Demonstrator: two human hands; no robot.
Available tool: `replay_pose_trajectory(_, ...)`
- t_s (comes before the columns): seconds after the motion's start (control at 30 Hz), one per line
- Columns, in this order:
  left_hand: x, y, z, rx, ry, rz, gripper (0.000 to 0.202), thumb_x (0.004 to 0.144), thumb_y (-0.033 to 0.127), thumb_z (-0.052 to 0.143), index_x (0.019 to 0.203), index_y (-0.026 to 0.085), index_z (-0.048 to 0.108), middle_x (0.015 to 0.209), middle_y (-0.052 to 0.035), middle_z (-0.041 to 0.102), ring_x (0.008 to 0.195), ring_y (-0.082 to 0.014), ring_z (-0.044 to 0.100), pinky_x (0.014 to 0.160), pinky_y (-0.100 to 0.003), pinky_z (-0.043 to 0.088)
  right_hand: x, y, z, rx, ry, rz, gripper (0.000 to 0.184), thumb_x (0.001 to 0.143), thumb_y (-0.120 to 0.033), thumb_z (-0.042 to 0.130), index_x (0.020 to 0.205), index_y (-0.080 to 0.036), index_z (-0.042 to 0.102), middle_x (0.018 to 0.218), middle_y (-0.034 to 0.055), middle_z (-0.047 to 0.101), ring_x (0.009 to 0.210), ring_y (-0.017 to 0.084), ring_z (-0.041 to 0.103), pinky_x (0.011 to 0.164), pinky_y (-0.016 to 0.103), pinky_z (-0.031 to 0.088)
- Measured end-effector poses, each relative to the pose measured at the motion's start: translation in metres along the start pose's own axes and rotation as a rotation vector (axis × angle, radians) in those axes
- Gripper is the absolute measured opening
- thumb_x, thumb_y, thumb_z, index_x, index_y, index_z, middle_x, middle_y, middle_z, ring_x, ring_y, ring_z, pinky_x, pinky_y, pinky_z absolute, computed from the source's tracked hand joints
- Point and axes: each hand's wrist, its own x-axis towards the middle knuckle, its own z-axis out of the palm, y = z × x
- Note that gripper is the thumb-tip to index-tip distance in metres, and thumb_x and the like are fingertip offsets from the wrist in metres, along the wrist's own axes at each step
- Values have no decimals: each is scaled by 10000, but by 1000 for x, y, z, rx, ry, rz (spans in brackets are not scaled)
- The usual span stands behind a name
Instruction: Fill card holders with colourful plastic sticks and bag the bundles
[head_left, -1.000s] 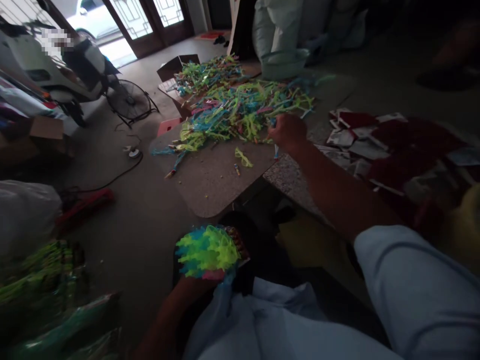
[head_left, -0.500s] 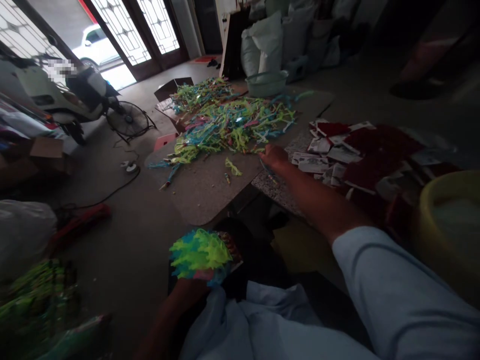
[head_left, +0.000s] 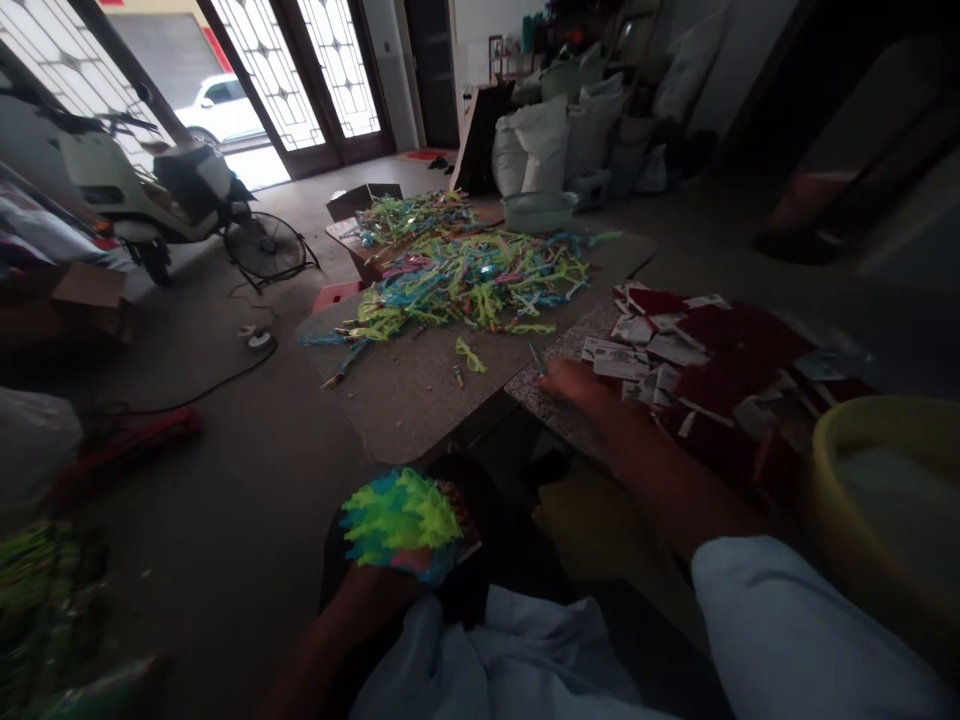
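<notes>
My left hand (head_left: 390, 582) is wrapped round a bundle of yellow-green and blue plastic pieces (head_left: 401, 515) above my lap; its fingers are mostly hidden behind them. Brownish ends of the bundle point right. At the near left edge of the speckled board (head_left: 529, 385), my right hand (head_left: 568, 384) has its fingers closed on a thin bluish stick-like piece (head_left: 535, 355), blurred and dark. A heap of similar yellow, blue and pink pieces (head_left: 480, 275) covers the far part of the table (head_left: 420, 400). One yellow piece (head_left: 471, 355) and a small short piece (head_left: 458, 376) lie apart in front.
Red and white printed packets (head_left: 705, 335) are piled right of my right hand. A yellow tub (head_left: 832, 440) stands at the right edge. Behind the heap are a pale basin (head_left: 538, 212) and white sacks (head_left: 544, 140). A fan (head_left: 264, 248) and scooter (head_left: 112, 190) stand left.
My right hand has drawn back from the edge of the heap toward me, down to the thin piece on the speckled board. The left hand keeps its bundle. The view has tilted slightly up.
</notes>
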Motion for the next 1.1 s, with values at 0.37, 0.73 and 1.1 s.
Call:
replay_pose_trajectory(0.37,6,21,-7,83,-28,77,195,908,418,680,899,256,788,1044,-38,796,1040,-241,717,1046,-370,514,-142,-40,70,1112,-115,-311,381,851,-570,666,857,-189,681,753,33,731,548,138,617,502,230,461)
replay_pose_trajectory(0.73,0,12,0,25,10,38,287,839,431,768,1079,274,778,1204,-40,765,1202,-270,673,1122,-412,478,-224,-55,149,897,-22,-328,334,926,-526,615,831,-216,698,767,56,752,732,235,708,673,329,531)
replay_pose_trajectory(1.1,4,26,-3,24,92,54,488,783,456,813,1214,241,733,1293,-74,729,1385,-313,540,1232,-455,367,-225,-44,171,288,223,-655,333,1030,-381,487,864,-216,723,763,122,708,775,264,704,737,359,511)
